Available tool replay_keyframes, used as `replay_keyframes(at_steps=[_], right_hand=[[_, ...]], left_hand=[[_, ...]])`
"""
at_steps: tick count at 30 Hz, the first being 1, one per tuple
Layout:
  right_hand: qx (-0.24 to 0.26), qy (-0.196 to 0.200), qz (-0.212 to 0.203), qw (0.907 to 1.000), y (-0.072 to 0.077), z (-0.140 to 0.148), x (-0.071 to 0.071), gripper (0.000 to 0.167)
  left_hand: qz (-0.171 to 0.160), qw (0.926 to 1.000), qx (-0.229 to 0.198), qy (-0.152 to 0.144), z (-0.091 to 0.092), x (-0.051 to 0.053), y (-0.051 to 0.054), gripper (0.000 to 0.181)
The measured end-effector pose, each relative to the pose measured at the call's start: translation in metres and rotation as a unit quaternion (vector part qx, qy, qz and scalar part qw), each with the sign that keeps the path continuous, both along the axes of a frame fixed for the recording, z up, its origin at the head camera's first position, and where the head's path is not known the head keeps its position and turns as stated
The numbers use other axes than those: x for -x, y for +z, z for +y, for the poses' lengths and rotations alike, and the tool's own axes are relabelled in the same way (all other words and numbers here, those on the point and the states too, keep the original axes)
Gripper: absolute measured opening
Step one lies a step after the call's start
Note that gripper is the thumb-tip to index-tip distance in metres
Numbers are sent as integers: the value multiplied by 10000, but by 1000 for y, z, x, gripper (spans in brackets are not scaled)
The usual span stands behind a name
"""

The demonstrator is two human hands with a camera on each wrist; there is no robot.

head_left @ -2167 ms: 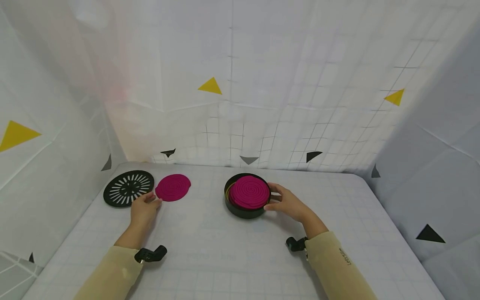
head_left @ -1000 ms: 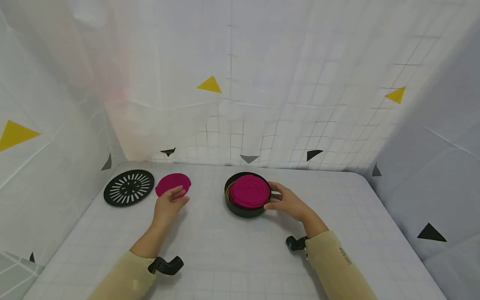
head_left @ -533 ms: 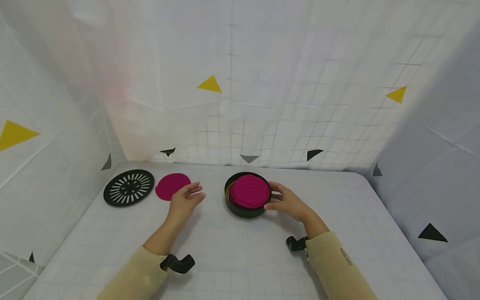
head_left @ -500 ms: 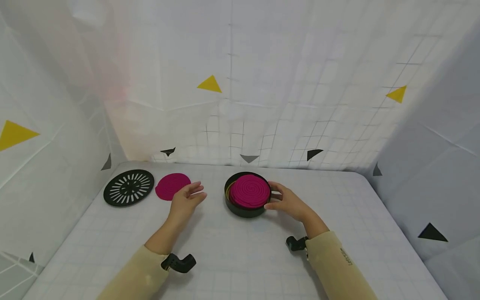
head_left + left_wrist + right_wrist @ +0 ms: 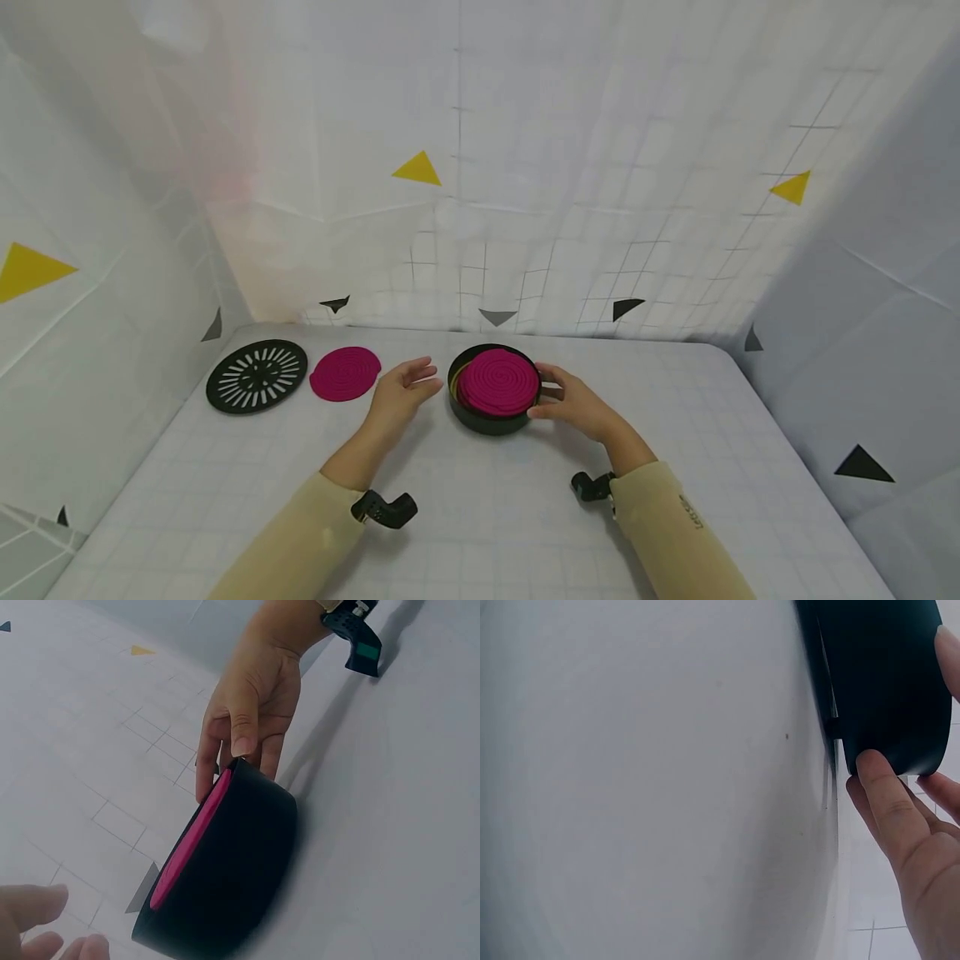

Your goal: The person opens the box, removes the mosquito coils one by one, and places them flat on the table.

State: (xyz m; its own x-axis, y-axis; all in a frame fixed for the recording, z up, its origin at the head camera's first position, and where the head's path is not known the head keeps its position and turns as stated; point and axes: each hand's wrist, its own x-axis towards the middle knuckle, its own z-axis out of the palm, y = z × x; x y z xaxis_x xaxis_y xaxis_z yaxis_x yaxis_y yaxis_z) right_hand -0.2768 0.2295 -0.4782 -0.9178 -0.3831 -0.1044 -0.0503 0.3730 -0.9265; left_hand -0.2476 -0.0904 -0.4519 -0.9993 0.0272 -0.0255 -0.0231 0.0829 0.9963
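A round black container [image 5: 487, 427] stands on the table with a magenta spiral-patterned disc [image 5: 500, 382] raised above part of its rim. A strip of yellow shows inside the wall at the left. My right hand [image 5: 588, 412] holds the container's right side, thumb and fingers around the wall; the right wrist view shows its fingertips on the black wall [image 5: 885, 675]. Just left of the container, apart from it, my left hand [image 5: 396, 404] hovers with fingers loosely extended and nothing in them. Another magenta spiral disc [image 5: 345, 373] lies flat farther left.
Beyond the loose magenta disc, a black slotted disc [image 5: 214, 388] lies near the table's left edge. White sheets [image 5: 555, 167] with yellow and dark triangles enclose the table [image 5: 480, 517] at the back and both sides.
My left hand has moved rightward from between the slotted disc and the loose magenta disc, across in front of the latter, to beside the container. The right hand and the discs stay put.
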Motion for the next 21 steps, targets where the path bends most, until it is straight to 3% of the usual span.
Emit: replay_keyframes(at_steps=[14, 21], right_hand=[[-16, -15, 22, 10000, 4, -2, -3, 95], [-20, 11, 29, 10000, 5, -1, -3, 95]], left_hand=[[-286, 9963, -756, -301, 27, 16, 4, 52], [-455, 9956, -780, -269, 34, 25, 5, 52]])
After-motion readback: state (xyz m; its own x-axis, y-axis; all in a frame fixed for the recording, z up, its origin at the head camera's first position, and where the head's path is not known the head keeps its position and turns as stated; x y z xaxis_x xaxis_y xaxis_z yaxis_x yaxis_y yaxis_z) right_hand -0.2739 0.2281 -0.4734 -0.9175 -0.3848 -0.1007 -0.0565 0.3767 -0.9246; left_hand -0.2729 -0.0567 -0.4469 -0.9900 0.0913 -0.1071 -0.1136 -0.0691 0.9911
